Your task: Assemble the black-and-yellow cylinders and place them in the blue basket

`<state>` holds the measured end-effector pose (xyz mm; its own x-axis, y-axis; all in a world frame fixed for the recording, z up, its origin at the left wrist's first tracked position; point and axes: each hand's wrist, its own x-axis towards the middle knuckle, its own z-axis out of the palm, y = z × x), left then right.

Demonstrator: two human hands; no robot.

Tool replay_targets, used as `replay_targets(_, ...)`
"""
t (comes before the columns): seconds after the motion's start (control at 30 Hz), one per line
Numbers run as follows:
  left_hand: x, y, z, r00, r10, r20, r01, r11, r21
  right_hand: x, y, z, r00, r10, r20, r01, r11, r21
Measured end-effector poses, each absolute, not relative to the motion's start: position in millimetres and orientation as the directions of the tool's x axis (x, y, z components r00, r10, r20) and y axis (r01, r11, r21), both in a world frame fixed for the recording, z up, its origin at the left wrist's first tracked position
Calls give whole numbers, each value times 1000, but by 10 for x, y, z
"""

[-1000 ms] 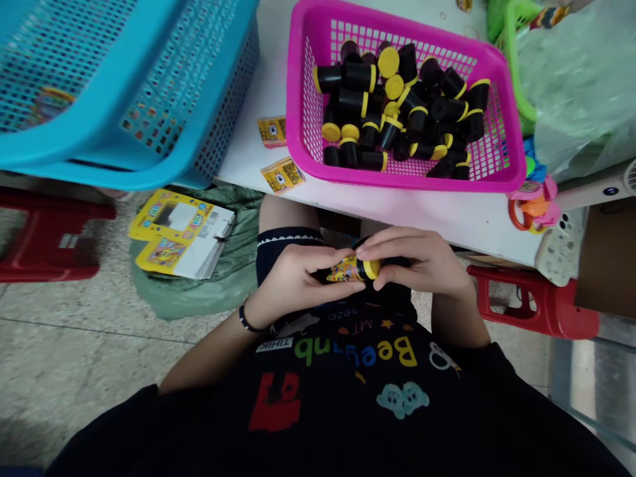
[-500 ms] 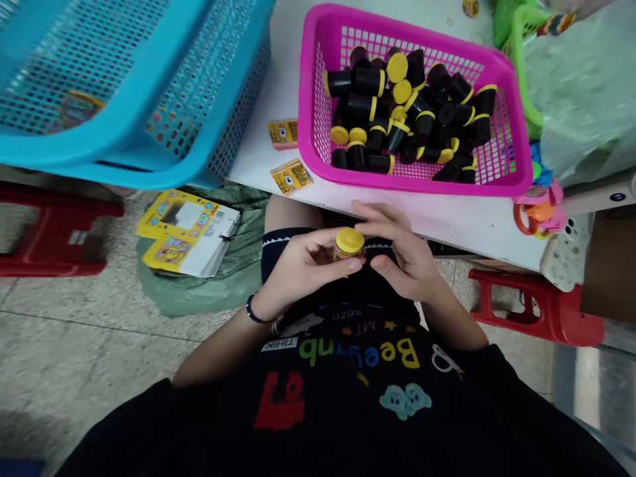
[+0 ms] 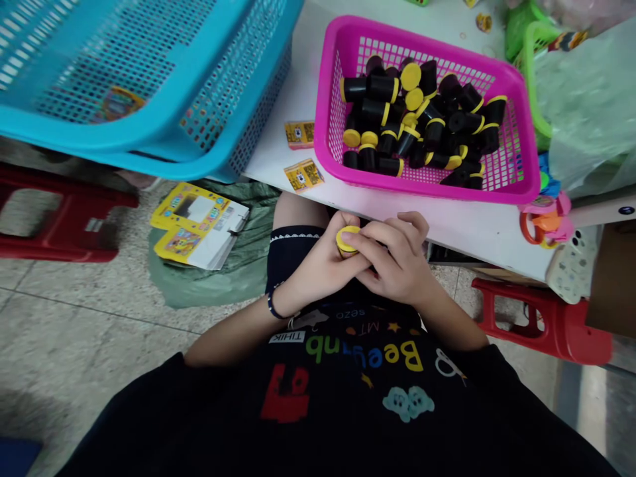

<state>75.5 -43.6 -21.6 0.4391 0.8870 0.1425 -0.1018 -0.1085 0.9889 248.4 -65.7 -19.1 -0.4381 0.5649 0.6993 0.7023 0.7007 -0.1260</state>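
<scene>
Both my hands are closed round one small black pot with a yellow lid (image 3: 347,238), held over my lap just below the table edge. My left hand (image 3: 318,268) grips it from the left and my right hand (image 3: 397,262) wraps over it from the right, so only the lid shows. Directly above on the white table (image 3: 467,225) stands a pink basket (image 3: 427,189) holding several black pots with yellow lids (image 3: 417,122). Two yellow printed labels (image 3: 304,174) lie on the table left of the pink basket.
A big blue basket (image 3: 149,86) overhangs the table's left end. On the floor lie a stack of yellow cards (image 3: 199,225) on a green bag and red stools (image 3: 546,318) on both sides. A green basket (image 3: 527,40), plastic bag and phone (image 3: 571,265) sit at the right.
The pot was lying sideways between my fingers, then stood lid up in my left hand; now my right hand has closed over it again. The view has shifted slightly.
</scene>
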Motion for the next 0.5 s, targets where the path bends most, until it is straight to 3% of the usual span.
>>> replay_targets(0.17,727,-453,-137,465,861,208,-131,-165,978,2573,-710,-192,-408,638,654,718,666,-202)
replay_targets(0.3,676,-463,-22,711,682,173,-267,33,963,2593,-781,-102,-391,659,643,611,708,-354)
replay_targets(0.37,673,-480,10,757,629,174,-310,112,944,2596,-828,-38,-382,620,685,597,732,-329)
replay_targets(0.5,710,-527,-2,686,696,212,-321,29,946,2668,-936,23,-416,609,675,705,685,-184)
